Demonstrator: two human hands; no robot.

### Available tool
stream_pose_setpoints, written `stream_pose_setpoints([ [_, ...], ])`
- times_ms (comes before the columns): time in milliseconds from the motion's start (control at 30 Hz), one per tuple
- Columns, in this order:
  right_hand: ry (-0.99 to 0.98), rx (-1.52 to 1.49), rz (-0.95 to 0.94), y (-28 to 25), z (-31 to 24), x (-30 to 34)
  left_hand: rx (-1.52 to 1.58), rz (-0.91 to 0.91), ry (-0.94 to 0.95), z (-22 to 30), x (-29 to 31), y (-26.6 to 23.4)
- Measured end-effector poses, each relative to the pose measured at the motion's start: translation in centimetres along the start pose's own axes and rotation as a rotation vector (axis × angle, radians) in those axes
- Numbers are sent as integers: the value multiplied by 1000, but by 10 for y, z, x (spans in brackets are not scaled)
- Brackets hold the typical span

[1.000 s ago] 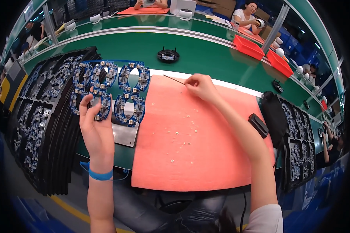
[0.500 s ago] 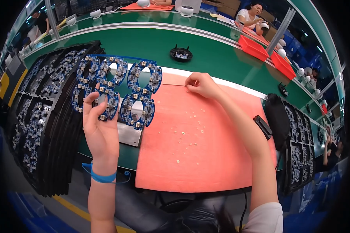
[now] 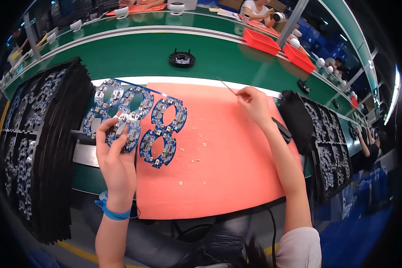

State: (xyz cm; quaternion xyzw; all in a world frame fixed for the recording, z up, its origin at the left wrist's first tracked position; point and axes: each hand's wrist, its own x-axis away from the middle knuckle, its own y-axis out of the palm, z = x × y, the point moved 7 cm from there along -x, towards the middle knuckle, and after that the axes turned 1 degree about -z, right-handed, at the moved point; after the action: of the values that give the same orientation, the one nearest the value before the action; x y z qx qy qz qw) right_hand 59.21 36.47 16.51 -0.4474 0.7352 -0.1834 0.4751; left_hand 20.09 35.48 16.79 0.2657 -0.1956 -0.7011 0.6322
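My left hand (image 3: 116,158) pinches a panel of blue circuit boards (image 3: 169,117) by a lower board, fingers behind and thumb in front. The panel is made of several ring-shaped boards joined together, with a narrow blue rail (image 3: 149,90) along its far edge. It is held tilted above the left part of an orange-pink mat (image 3: 236,178). At the far right of the mat, my right hand (image 3: 254,105) is closed on a thin dark strip (image 3: 228,86), which points up and left over the mat's far edge. Its exact kind is too fine to tell. Tiny pale pieces (image 3: 204,144) lie scattered on the mat.
Stacked black trays (image 3: 35,147) of circuit boards stand at left, and another tray stack (image 3: 326,147) at right beside a black bag (image 3: 292,118). A round black part (image 3: 182,59) sits on the green surface. Red bins (image 3: 261,41) and other people are beyond.
The view has shifted to the right. The board panel is lower and tilted, its right side nearer me. The strip in my right hand has turned from nearly level to slanting upward.
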Motion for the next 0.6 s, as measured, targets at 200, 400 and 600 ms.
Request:
stream_pose_setpoints([
  [200, 55, 275, -97, -17, 20, 45, -20, -24, -1, -13, 0, 3],
  [400, 49, -19, -213, 0, -42, 71, -111, -13, 92, -11, -1, 4],
  [600, -55, -169, -353, 27, -85, 65, -268, -77, 134, -17, -5, 7],
])
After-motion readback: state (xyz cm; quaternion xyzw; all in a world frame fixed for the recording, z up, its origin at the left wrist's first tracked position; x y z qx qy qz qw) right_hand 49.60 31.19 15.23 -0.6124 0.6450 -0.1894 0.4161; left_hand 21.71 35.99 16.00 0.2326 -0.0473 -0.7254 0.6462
